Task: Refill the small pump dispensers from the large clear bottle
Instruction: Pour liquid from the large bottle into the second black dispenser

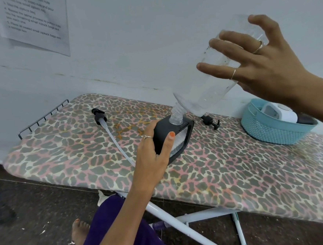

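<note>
My right hand (263, 65) grips the large clear bottle (209, 84) near its base, tipped neck-down with liquid in its lower part. Its threaded mouth meets the open neck of a small dark-framed dispenser (179, 138) standing on the leopard-print ironing board (227, 171). My left hand (153, 157) wraps the dispenser's left side, thumb on its front. One black pump head with a long white tube (103, 124) lies on the board to the left. A second black pump head (210, 121) lies behind the dispenser to the right.
A light blue plastic basket (272, 133) with white and dark items stands at the board's right rear. A wire rack (42, 119) edges the board's left end. The white wall with a taped printed sheet (37, 22) is right behind.
</note>
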### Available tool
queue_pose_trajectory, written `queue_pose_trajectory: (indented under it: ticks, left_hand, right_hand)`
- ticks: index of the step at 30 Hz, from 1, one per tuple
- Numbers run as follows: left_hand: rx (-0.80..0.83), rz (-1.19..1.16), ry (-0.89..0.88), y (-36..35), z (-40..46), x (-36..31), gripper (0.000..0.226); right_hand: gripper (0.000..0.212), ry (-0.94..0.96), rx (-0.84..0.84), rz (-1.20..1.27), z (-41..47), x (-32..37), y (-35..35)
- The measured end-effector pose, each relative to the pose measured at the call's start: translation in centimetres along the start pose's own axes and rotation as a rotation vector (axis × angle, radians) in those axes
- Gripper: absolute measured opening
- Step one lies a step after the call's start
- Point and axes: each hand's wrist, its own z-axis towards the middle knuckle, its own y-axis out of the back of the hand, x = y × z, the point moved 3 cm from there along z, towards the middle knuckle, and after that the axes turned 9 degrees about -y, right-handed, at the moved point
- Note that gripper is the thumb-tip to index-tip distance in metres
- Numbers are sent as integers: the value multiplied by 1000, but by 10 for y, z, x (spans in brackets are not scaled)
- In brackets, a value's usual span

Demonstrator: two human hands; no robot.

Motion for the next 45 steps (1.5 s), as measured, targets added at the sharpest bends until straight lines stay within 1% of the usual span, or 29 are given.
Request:
queue_pose_trajectory:
  ticks: [4, 11, 25, 30, 33, 35, 41, 45]
  left_hand:
    - [7, 2, 5, 0, 0, 1, 65]
    - [6, -2, 18, 0, -1, 1, 69]
    - [11, -4, 14, 0, -1, 0, 62]
    - [10, 13, 4, 1, -2, -3, 64]
    - [10, 22, 15, 1, -2, -1, 74]
    - [9, 32, 18, 1, -2, 1, 77]
    - [5, 23, 10, 1, -2, -2, 73]
    - [10, 12, 11, 1, -2, -3, 65]
  right_hand:
    - [62, 14, 3, -15, 3, 0, 2]
    - [64, 47, -5, -23, 8, 0, 5]
    - [60, 73, -8, -6, 14, 0, 11]
    - [59, 77, -21, 1, 17, 0, 13]
    - [58, 78, -42, -8, 18, 0, 14]
    - [59, 81, -49, -12, 18, 0, 14]
    - [57, 79, -53, -8, 18, 0, 14]
    - [54, 93, -67, -10, 19, -2, 15]
